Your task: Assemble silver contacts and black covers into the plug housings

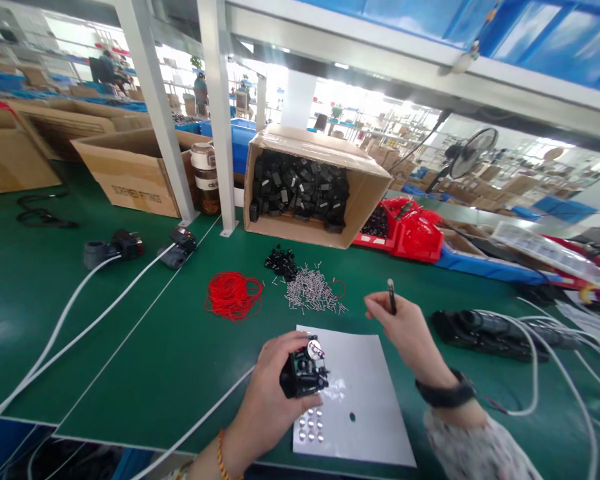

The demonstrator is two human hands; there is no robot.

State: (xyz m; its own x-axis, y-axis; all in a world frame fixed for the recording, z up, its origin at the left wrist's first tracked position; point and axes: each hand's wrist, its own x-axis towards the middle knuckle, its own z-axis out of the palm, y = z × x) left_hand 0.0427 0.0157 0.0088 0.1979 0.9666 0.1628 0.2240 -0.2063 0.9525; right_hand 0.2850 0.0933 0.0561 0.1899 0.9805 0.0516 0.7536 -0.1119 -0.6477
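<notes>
My left hand (270, 393) is closed around a small black device (305, 370) whose open side shows a green circuit board and a round silver disc. A white cable (205, 413) runs from the hand's side toward the table's front edge. Beneath the device lies a white sheet (365, 373) with rows of small silver dots (311, 425) and one dark spot. To the right, my right hand (400, 323) is raised above the table, its fingers closed on a dark pen-shaped tool (392, 298) with a pale upper end. The tool's lower end is hidden by the hand.
Beyond the sheet lie a pile of screws (310, 290), small black parts (281, 262) and red rings (234, 295). A cardboard box (300, 233) of black parts stands behind. Cabled black units lie left (125, 245) and right (480, 333). White posts (217, 120) support a shelf.
</notes>
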